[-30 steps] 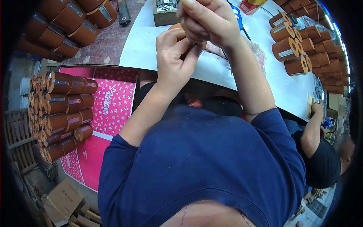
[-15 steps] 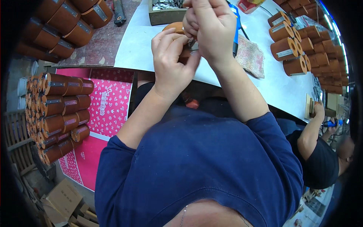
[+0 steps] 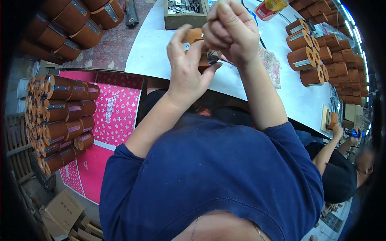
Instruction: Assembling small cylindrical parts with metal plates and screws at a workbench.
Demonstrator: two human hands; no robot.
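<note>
My left hand (image 3: 185,76) is curled around an orange-brown cylindrical piece (image 3: 194,35) on the white tabletop, fingers at its far side and thumb at its near edge. A small metal plate (image 3: 186,46) shows on the piece beside my fingers. Between thumb and fingers there is a dark metal part (image 3: 212,58), too blurred to name. My right hand (image 3: 233,34) is closed in a fist just above and to the right of the piece. Whatever it grips is hidden; a thin dark line shows below it.
A box of small metal pieces (image 3: 185,20) stands beyond my hands. A cloth (image 3: 268,66), a red-and-yellow container (image 3: 270,9) and stacked brown cylinders (image 3: 301,58) lie to the right. More cylinders (image 3: 56,108) are piled left. A co-worker (image 3: 335,172) sits at far right.
My right hand has moved slightly right and away from my left, and its wrist now covers most of the blue tool. The left fingers have spread, uncovering more of the cylindrical piece.
</note>
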